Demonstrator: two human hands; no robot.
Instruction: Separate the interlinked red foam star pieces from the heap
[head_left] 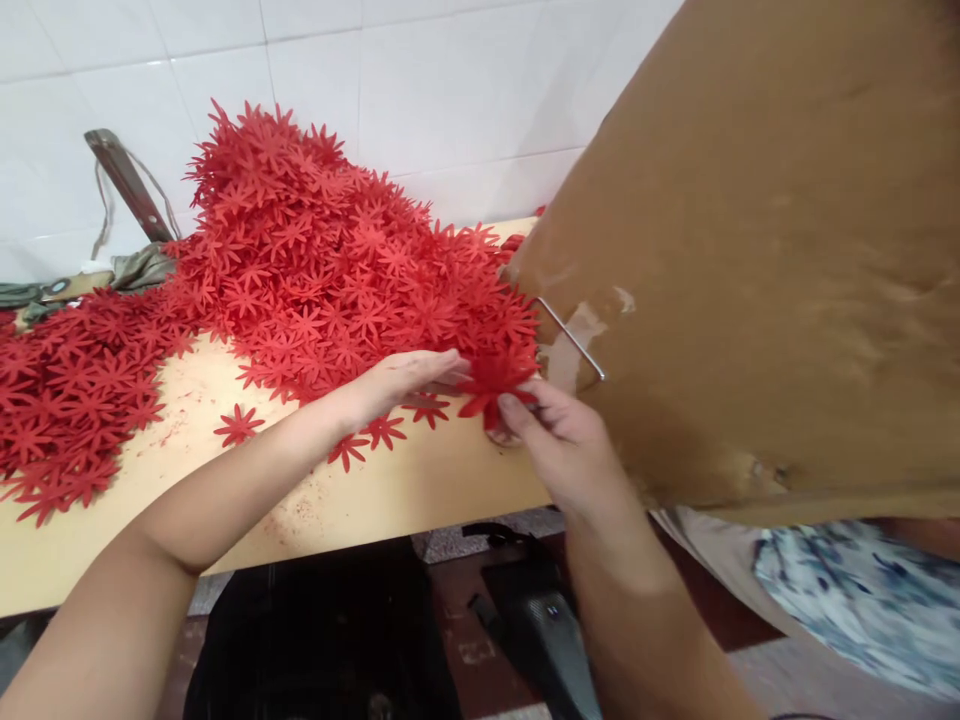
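At the centre of the frame, the right hand [559, 440] pinches a small bunch of red flowers [491, 385] between thumb and fingers, at the near edge of the pile [315, 260]. The left hand [409, 378] lies flat beside it, fingers straight and together, tips resting on the same bunch. The flowers are thin, flat cut-outs with narrow pointed petals, heaped high against the white tiled wall [450, 80] in the upper left. A few lie singly on the smooth yellow table [420, 480]. At right, a worn brown board [765, 250] bears a bent wire handle [571, 338].
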